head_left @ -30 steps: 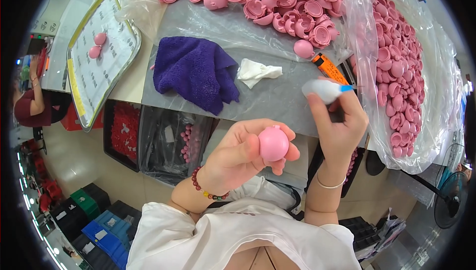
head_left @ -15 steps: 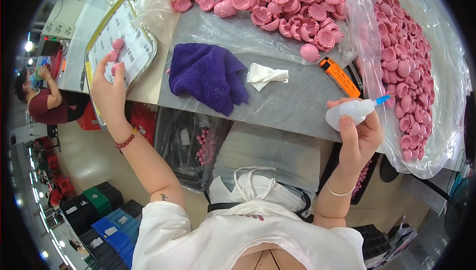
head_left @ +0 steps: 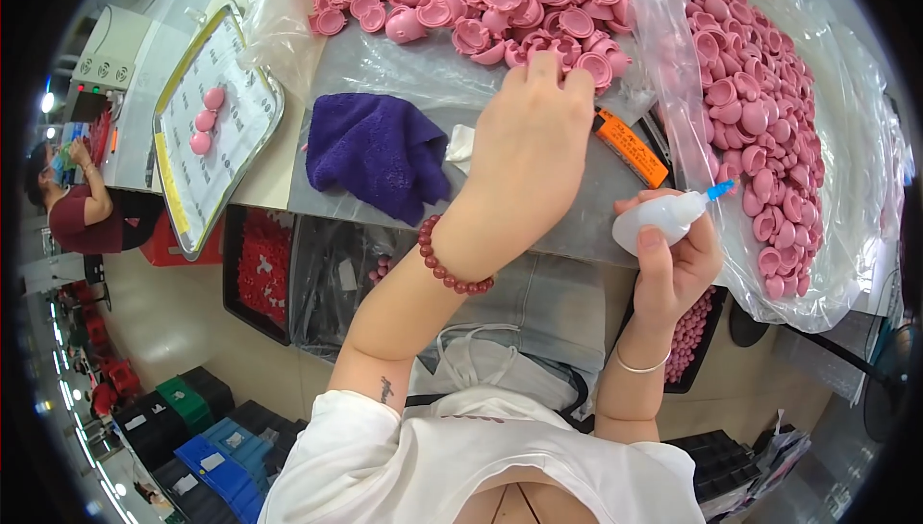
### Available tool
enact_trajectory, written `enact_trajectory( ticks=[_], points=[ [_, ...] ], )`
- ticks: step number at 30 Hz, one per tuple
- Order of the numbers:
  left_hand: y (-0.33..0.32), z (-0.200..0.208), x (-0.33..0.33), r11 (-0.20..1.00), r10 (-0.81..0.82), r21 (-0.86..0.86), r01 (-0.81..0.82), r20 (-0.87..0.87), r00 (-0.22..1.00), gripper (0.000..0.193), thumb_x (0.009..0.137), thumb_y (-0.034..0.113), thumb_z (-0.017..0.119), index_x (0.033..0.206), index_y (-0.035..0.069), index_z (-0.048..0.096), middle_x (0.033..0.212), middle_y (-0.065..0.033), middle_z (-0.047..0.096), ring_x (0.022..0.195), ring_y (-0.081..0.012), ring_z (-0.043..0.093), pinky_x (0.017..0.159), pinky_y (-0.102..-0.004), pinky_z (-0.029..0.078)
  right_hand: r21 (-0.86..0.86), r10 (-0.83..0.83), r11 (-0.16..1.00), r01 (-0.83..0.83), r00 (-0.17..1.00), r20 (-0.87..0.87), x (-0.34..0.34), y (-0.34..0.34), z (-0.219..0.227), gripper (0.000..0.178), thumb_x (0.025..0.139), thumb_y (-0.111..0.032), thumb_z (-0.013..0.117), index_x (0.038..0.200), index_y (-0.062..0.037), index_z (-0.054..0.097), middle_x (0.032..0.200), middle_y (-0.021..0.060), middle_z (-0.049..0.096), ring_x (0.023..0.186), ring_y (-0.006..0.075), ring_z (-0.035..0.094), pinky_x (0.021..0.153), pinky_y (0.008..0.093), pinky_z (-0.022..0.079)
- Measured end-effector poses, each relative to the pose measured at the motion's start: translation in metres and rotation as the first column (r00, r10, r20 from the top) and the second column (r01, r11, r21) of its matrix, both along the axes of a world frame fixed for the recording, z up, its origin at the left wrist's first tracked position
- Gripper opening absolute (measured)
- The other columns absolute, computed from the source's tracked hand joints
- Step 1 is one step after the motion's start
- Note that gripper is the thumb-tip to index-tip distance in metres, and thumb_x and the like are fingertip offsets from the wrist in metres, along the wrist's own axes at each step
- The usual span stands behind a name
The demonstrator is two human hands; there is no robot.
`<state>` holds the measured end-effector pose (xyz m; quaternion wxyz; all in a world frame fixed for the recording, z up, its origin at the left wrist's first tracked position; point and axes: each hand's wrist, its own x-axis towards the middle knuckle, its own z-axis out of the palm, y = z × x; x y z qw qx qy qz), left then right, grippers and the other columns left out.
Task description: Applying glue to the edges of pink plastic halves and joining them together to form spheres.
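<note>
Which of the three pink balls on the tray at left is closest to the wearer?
The bottom pink ball. It sits lowest in the view; the middle ball and top ball lie farther up the line.

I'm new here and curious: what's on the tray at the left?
Three pink balls sit in a row on a patterned white sheet. The sheet hides the tray floor beneath it.
</note>
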<state>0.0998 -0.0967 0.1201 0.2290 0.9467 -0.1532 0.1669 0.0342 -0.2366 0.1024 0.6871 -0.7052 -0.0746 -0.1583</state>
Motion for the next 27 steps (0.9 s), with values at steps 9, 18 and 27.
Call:
enact_trajectory(
  ticks=[9,18,27],
  points=[
    [0.007,0.0,-0.003,0.997,0.056,-0.048,-0.059,-0.054,0.997,0.022,0.064,0.012,0.065,0.077,0.002,0.05,0.075,-0.0121,0.053,0.069,-0.0286,0.053,0.06,-0.0356,0.042,-0.012,0.034,0.999,-0.034,0.999,0.001,-0.001,-0.003,-0.001,0.031,0.074,-0.02,0.057,0.087,0.0066,0.052,0.076,0.0117,0.057,0.068,0.0169,0.058,0.06,0.0239,0.045],
    [0.026,0.027,-0.055,0.77,-0.238,-0.629,0.11,-0.123,0.963,0.029,0.071,0.012,0.062,0.097,0.001,0.054,0.086,-0.0086,0.054,0.06,-0.0139,0.054,0.052,-0.0249,0.043,0.299,-0.133,0.951,0.083,0.98,0.151,0.0,-0.006,-0.005,0.045,0.079,-0.028,0.054,0.105,0.0064,0.041,0.083,0.0091,0.049,0.057,0.0104,0.039,0.046,0.0221,0.03],
    [0.027,-0.013,-0.106,-0.234,-0.787,-0.858,-0.458,-0.109,0.607,0.045,0.073,0.01,0.063,0.11,-0.004,0.042,0.109,-0.0248,0.047,0.076,-0.0224,0.06,0.065,-0.0291,0.051,0.341,0.011,0.933,-0.116,0.956,0.294,-0.024,-0.01,0.014,0.049,0.076,-0.039,0.054,0.098,0.0037,0.048,0.068,0.0021,0.035,0.052,0.0103,0.028,0.043,0.0228,0.019]
  ],
)
